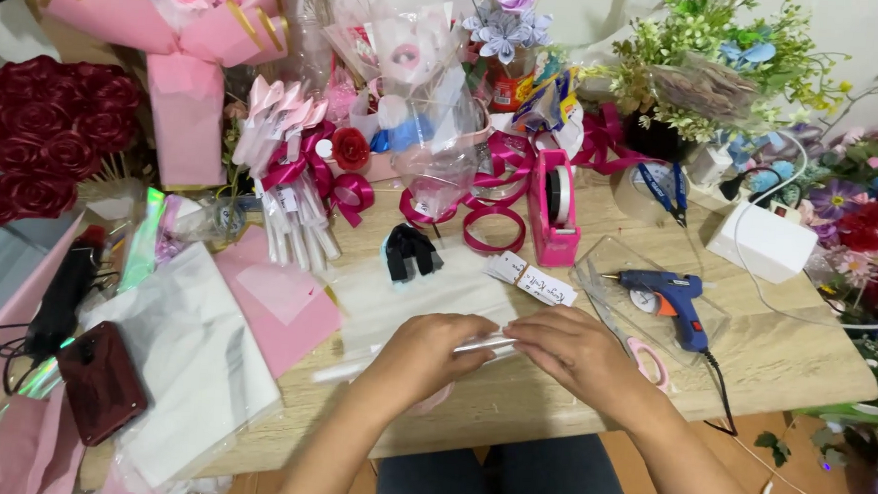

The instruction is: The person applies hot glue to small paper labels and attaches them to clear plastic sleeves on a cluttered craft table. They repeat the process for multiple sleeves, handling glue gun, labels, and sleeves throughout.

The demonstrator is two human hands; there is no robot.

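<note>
Wood table [783,365]: both hands' fingers pinch thin white stick [484,346], lying flat.

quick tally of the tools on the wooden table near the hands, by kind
Glue gun, blue: 1
Tape dispenser, pink: 1
Pliers, blue handles: 1
Scissors, pink handles, partly hidden under the right hand: 1
Total: 4
Both hands, the left hand too, press on a thin white stick.
</note>
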